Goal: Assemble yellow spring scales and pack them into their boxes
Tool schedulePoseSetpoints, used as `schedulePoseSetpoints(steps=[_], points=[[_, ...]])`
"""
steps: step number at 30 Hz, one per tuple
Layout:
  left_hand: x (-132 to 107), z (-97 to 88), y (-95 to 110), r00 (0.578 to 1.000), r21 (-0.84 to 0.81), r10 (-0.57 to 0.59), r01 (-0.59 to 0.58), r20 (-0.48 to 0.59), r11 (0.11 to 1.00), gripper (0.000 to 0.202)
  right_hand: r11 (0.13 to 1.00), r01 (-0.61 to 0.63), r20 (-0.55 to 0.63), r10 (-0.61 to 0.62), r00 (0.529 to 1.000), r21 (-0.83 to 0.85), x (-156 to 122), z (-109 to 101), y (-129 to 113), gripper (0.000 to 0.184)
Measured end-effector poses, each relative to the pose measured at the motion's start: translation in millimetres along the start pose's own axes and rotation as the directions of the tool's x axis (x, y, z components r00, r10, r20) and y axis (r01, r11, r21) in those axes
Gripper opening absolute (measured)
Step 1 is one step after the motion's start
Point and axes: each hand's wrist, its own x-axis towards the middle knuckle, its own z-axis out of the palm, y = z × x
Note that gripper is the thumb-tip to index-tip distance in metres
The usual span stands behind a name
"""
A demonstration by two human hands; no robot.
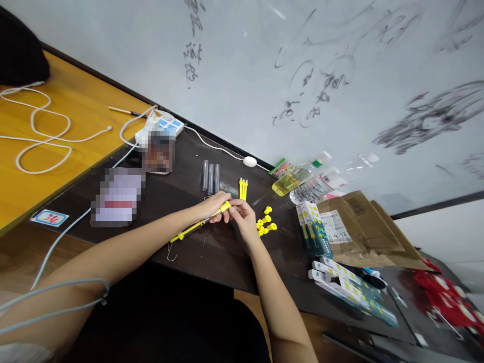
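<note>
Both of my hands meet over the dark table around a slim yellow tubular spring scale (pixel 189 230), which lies slantwise with a wire hook (pixel 172 254) at its lower left end. My left hand (pixel 215 205) is closed round its upper part, near the yellow end cap (pixel 225 206). At that same end, the fingers of my right hand (pixel 244 216) pinch together; what lies between the fingertips is partly hidden. Several loose yellow caps (pixel 266 226) lie just right of my right hand. Beyond the hands are clear tubes (pixel 210 177) and yellow rods with metal tips (pixel 243 189).
Bottles (pixel 317 187) and a cardboard box (pixel 363 232) stand at the right, with printed slim boxes (pixel 351 287) nearer. A power strip (pixel 166 124), cables and a blurred phone-like object (pixel 119 196) are at the left. A whiteboard (pixel 242 65) borders the table's back.
</note>
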Motion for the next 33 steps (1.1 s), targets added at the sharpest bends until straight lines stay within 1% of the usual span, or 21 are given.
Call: schedulePoseSetpoints(steps=[2, 3, 5, 6, 7, 8, 9, 11, 13, 16, 19, 20, 22, 25, 27, 29, 31, 33], points=[[1, -0.8, -1, 0.997, -0.026, 0.011, -0.013, -0.077, 1.000, 0.035, 0.994, 0.058, 0.001, -0.058, 0.998, -0.094, -2, 3, -2, 0.023], [2, -1.3, -1, 0.993, -0.043, 0.018, -0.023, -0.120, 0.999, 0.034, 0.985, 0.090, 0.002, -0.090, 0.996, -0.148, -4, 6, -2, 0.029], [3, -2.7, -1, 0.981, -0.078, 0.037, -0.052, -0.193, 0.996, 0.033, 0.960, 0.138, 0.017, -0.138, 0.990, -0.243, -6, 11, -3, 0.050], [4, -3.5, -1, 0.974, -0.094, 0.047, -0.069, -0.221, 0.993, 0.031, 0.952, 0.146, 0.023, -0.145, 0.989, -0.269, -7, 14, -2, 0.061], [4, -4.1, -2, 0.970, -0.104, 0.056, -0.083, -0.238, 0.991, 0.031, 0.951, 0.141, 0.017, -0.141, 0.990, -0.275, -7, 17, -1, 0.066], [5, -4.5, -3, 0.967, -0.103, 0.066, -0.094, -0.246, 0.990, 0.032, 0.957, 0.122, -0.002, -0.127, 0.992, -0.262, -7, 20, 1, 0.065], [7, -4.6, -4, 0.967, -0.089, 0.074, -0.099, -0.245, 0.991, 0.035, 0.969, 0.091, -0.028, -0.100, 0.995, -0.231, -6, 22, 3, 0.059], [8, -3.5, -7, 0.972, -0.032, 0.067, -0.076, -0.225, 0.997, 0.043, 0.992, 0.014, -0.078, -0.024, 0.997, -0.124, -3, 25, 9, 0.039], [9, -0.8, -9, 0.974, 0.040, 0.042, -0.034, -0.224, 0.999, 0.051, 0.998, -0.060, -0.094, 0.060, 0.994, 0.007, -1, 27, 14, 0.028], [9, 4.5, -12, 0.955, 0.142, 0.034, 0.009, -0.296, 0.990, 0.058, 0.974, -0.137, -0.114, 0.158, 0.981, 0.179, 1, 28, 15, 0.028], [7, 8.9, -14, 0.916, 0.261, 0.117, -0.014, -0.384, 0.965, 0.059, 0.931, -0.207, -0.113, 0.251, 0.962, 0.300, 1, 30, 13, 0.032], [6, 10.2, -15, 0.909, 0.298, 0.152, -0.032, -0.389, 0.954, 0.059, 0.917, -0.230, -0.106, 0.277, 0.955, 0.327, 1, 31, 12, 0.033], [5, 12.5, -16, 0.912, 0.358, 0.210, -0.076, -0.352, 0.931, 0.058, 0.895, -0.257, -0.104, 0.314, 0.944, 0.365, 1, 30, 10, 0.034], [1, 14.6, -16, 0.925, 0.418, 0.257, -0.124, -0.279, 0.900, 0.058, 0.879, -0.247, -0.129, 0.324, 0.937, 0.409, 3, 26, 11, 0.032], [0, 13.0, -15, 0.919, 0.467, 0.302, -0.157, -0.253, 0.870, 0.058, 0.867, -0.237, -0.134, 0.324, 0.937, 0.438, 5, 22, 12, 0.031], [-1, 8.0, -13, 0.900, 0.509, 0.357, -0.192, -0.249, 0.839, 0.055, 0.860, -0.221, -0.159, 0.325, 0.932, 0.460, 7, 16, 12, 0.032], [-2, 0.0, -10, 0.883, 0.528, 0.401, -0.225, -0.246, 0.819, 0.051, 0.866, -0.187, -0.218, 0.317, 0.923, 0.463, 10, 7, 13, 0.033], [-3, -8.5, -7, 0.891, 0.530, 0.404, -0.244, -0.209, 0.812, 0.048, 0.882, -0.134, -0.298, 0.290, 0.910, 0.452, 13, -7, 13, 0.033]])
